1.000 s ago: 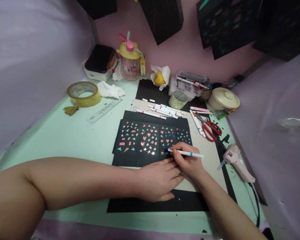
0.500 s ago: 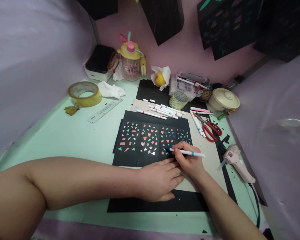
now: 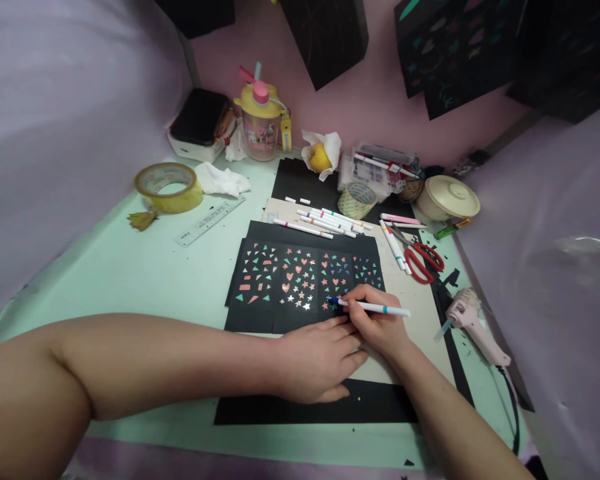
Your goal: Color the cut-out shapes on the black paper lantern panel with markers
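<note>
A black card lies in front of me, covered with small cut-out or coloured shapes: triangles, hearts, stars and blocks in pink, green, blue and white. My right hand grips a white marker with a teal band, its dark blue tip at the stars in the card's third panel. Flat along the card's lower edge rests my left hand, fingers stretched out and reaching beside the right hand. Beneath are a beige board and a larger black sheet.
Several white markers lie above the card. To the right are red-handled scissors, a pink glue gun and a lidded bowl. A tape roll, a ruler and a drink bottle stand or lie left and behind.
The marker's tip has shifted very slightly left and down among the stars. My left hand and the card stay where they were.
</note>
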Motion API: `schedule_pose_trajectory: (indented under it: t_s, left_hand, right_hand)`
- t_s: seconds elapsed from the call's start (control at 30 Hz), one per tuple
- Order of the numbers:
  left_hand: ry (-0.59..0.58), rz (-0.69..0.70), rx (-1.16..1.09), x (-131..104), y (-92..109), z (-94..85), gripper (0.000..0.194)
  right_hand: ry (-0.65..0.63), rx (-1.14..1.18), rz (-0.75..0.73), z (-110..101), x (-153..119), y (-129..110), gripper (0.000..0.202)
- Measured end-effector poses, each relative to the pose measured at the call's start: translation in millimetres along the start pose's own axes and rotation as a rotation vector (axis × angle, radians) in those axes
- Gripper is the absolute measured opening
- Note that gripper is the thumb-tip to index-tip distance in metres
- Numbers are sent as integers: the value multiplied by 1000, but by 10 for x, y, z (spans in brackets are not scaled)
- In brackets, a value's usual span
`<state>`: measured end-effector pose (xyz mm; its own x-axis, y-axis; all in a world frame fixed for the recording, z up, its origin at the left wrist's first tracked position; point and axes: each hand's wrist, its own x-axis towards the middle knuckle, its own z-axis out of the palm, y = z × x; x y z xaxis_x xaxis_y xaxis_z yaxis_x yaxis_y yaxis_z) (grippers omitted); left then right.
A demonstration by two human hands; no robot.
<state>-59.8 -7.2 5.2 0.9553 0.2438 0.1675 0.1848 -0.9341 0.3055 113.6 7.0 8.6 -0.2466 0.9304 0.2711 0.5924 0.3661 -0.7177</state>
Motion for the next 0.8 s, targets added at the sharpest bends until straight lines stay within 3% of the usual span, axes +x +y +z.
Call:
schedule_pose_trajectory:
  t_s: [0.8]
  left_hand:
    - [15, 9, 13, -7, -4, 8, 53]
  right_hand:
    - [29, -2, 22, 4, -7, 2, 12]
